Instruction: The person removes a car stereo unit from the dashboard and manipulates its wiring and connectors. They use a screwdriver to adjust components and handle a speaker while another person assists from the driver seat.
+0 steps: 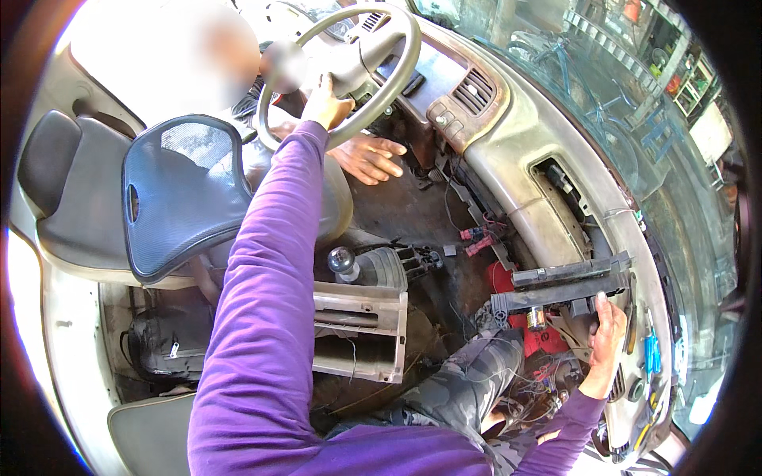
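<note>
My left hand (pixel 327 105) reaches inside the rim of the steering wheel (pixel 410 59), at the steering column (pixel 373 51), with a finger stretched out and the thumb apart. My right hand (pixel 607 337) is by the dashboard on the passenger side. One fingertip meets the lower edge of a long black plastic piece (pixel 556 295), and the thumb is apart; its other fingers are partly hidden. A small metal cylinder (pixel 536 319) and loose wires (pixel 548 381) are beside and below that piece. A co-worker's hand (pixel 369 159) hangs below the wheel, fingers spread.
A grey driver's seat (pixel 83 190) carries a mesh back support (pixel 186 198). The gear lever (pixel 343 262) stands beside an opened console frame (pixel 357 365). Pink connectors (pixel 476 242) hang under the dashboard. Blue-handled tools (pixel 652 353) lie along the windscreen edge. A person leans in at the driver's door.
</note>
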The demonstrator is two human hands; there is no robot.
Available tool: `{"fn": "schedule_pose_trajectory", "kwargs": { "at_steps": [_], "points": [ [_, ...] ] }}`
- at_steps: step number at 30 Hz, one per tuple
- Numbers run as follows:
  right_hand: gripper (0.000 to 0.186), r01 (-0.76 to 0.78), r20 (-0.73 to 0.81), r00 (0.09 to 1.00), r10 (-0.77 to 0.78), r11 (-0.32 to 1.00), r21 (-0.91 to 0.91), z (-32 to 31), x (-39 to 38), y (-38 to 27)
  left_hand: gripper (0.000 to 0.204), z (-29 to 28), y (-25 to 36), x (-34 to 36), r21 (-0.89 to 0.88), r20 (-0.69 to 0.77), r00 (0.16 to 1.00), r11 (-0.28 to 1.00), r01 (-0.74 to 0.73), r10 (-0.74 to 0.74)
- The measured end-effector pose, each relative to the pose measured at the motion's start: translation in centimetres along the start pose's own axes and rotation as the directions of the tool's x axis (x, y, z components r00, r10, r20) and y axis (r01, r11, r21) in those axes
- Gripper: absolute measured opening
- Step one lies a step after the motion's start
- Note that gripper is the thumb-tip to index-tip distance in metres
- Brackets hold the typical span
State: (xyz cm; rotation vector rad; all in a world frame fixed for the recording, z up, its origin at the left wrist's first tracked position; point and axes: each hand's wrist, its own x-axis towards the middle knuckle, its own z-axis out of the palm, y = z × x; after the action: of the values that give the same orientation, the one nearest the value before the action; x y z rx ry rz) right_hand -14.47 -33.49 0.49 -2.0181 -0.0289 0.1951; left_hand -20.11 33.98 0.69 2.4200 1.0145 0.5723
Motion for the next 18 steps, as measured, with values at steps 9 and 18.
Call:
{"fn": "schedule_pose_trajectory", "kwargs": {
  "at_steps": [9,18],
  "points": [
    [0.052,-0.010,0.026,1.000,0.010,1.000,0.026,1.3,0.3,-1.3,0.104,-0.7,-7.3,3.7,0.297,-0.069,0.989,0.949,-0.108,0.134],
    [0.051,-0.007,0.006,1.000,0.007,1.000,-0.009,0.3,-0.3,-1.1,0.076,-0.9,-1.1,0.3,0.033,-0.328,0.926,0.982,-0.188,0.189]
  ]
}}
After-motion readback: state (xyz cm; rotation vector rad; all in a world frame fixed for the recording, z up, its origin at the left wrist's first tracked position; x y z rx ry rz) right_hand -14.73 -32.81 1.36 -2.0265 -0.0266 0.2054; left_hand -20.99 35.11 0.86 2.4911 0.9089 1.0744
